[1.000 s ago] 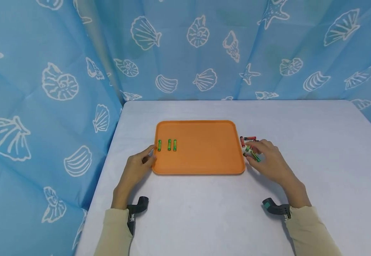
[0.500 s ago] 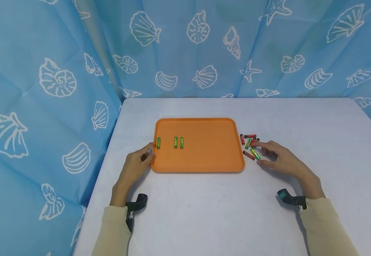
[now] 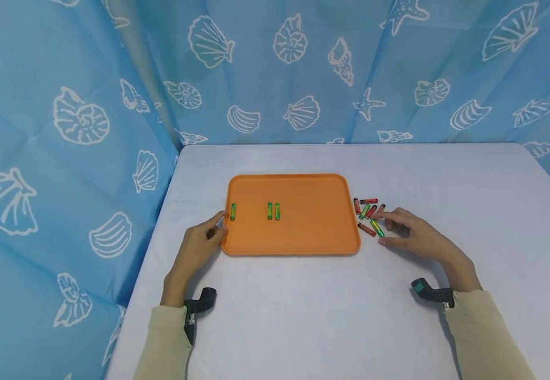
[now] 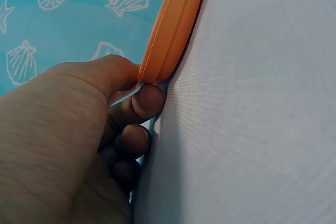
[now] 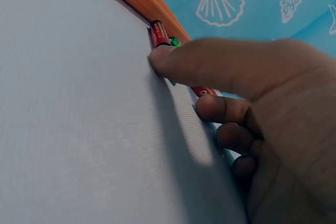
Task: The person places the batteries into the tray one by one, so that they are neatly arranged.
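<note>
In the head view an orange tray (image 3: 312,216) lies on the table with three green batteries on it: one battery (image 3: 233,211) near the left rim, and a pair, the left battery (image 3: 270,211) beside the right battery (image 3: 277,211). My left hand (image 3: 200,244) grips the tray's left edge between thumb and finger, close up in the left wrist view. Off the tray's right side is a loose group of red and green batteries, including a red battery (image 3: 367,229) and a green battery (image 3: 377,228). My right hand (image 3: 414,235) hovers there, thumb and forefinger apart, nothing between them.
A white cloth covers the table (image 3: 312,306). Behind it and along the left hangs a blue curtain (image 3: 265,74) with white shell prints. Each wrist carries a black camera mount, such as the right mount (image 3: 431,293).
The pair of green batteries has shifted right along the tray, away from the one at the left rim. My right hand has drawn back rightward, uncovering more loose batteries. My left hand stays at the rim.
</note>
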Tool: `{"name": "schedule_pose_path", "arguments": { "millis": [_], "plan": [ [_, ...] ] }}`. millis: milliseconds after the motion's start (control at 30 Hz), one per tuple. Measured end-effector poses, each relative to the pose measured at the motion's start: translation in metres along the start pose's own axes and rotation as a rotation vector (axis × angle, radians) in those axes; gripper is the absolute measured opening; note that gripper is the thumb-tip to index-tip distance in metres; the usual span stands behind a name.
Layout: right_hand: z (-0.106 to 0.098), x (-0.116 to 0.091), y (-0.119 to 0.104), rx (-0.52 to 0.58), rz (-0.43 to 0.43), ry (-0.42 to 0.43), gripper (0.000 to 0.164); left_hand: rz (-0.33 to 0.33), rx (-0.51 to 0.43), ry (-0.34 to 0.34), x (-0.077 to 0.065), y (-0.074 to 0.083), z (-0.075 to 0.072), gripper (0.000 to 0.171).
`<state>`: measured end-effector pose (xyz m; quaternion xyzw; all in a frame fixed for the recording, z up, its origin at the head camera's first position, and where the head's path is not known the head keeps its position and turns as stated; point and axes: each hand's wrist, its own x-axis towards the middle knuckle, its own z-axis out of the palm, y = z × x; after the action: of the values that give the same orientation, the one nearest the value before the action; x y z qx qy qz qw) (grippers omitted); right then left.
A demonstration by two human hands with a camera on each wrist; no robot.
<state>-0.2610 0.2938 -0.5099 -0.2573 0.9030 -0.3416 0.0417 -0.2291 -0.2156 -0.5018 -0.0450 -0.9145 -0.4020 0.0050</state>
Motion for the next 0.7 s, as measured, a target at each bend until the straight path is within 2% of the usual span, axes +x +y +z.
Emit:
{"name": "schedule_pose_path", "arguments": {
  "millis": [167, 300, 500, 700],
  "plan": [
    [-0.003, 0.002, -0.007, -0.064, 0.1, -0.034, 0.044, 0.02, -0.006, 0.006, 0.0, -0.001, 0.0, 0.045],
    [-0.003, 0.004, -0.02, -0.11, 0.166, 0.024, 0.045, 0.015, -0.003, 0.006, 0.0, -0.002, 0.001, 0.046],
    [0.015, 0.023, -0.045, -0.123, 0.076, 0.128, 0.047, 0.004, -0.013, 0.008, 0.001, -0.002, 0.001, 0.045],
    [0.039, 0.044, -0.066, -0.096, 0.035, 0.099, 0.049, -0.016, -0.003, 0.007, 0.0, -0.001, 0.001, 0.046]
  ]
}}
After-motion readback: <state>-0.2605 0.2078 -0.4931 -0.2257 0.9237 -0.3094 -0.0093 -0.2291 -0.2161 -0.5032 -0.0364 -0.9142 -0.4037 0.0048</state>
